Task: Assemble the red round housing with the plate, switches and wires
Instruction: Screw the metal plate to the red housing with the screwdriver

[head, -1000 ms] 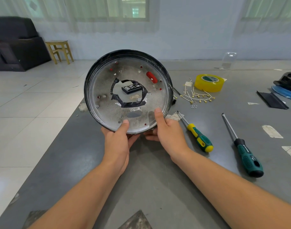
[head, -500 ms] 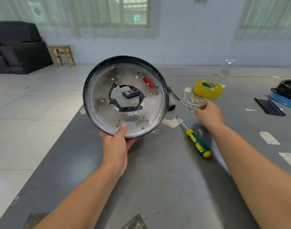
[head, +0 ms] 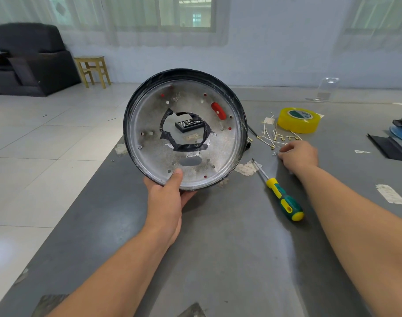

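By the left thumb [head: 177,177] the plate [head: 149,124] is silver-grey, its rim black; near the right fingers [head: 284,155] a yellow-green screwdriver [head: 284,200] and yellow tape [head: 298,120].

I count one round housing [head: 184,131], one screwdriver [head: 281,195], one roll of yellow tape [head: 298,120], one wooden stool [head: 93,70], and two hands: left hand [head: 165,200], right hand [head: 298,155].

Yellow tape roll [head: 298,120], green-yellow screwdriver [head: 284,200], wooden stool [head: 93,70], dark sofa [head: 28,60].
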{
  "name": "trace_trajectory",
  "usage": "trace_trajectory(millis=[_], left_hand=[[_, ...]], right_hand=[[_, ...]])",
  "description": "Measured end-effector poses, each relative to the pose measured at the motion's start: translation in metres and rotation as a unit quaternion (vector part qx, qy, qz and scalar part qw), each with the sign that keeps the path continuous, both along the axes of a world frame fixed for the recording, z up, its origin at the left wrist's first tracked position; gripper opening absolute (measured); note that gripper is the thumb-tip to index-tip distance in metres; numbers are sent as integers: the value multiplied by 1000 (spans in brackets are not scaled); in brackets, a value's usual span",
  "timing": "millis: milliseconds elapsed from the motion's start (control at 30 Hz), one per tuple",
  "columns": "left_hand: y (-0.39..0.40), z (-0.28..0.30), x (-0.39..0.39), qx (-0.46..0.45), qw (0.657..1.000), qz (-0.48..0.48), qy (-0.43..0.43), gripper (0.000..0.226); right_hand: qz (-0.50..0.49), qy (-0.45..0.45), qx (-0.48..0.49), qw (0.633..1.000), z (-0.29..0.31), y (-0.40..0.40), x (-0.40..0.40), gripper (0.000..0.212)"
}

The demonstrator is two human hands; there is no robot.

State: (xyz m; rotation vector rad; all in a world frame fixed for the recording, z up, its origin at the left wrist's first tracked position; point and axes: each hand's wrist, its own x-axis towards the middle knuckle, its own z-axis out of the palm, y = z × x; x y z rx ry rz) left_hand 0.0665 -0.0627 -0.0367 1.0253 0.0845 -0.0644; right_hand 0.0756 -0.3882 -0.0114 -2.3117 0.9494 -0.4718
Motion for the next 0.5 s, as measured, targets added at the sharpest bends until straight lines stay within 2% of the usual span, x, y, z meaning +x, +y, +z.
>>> trace_trajectory(millis=[267,367,500], left_hand=[[0,-1,1,1,1000,3,-2,43],[1,-1,1,0,1000,9,0,46],[1,1,-1,9,1000,16,-7,48]], right_hand=[[-5,19,-17,1000,10,10,-4,17],[0,-42,-1,999,22,26,-12,13],[58,-147,29,987,46,68,-35,4]])
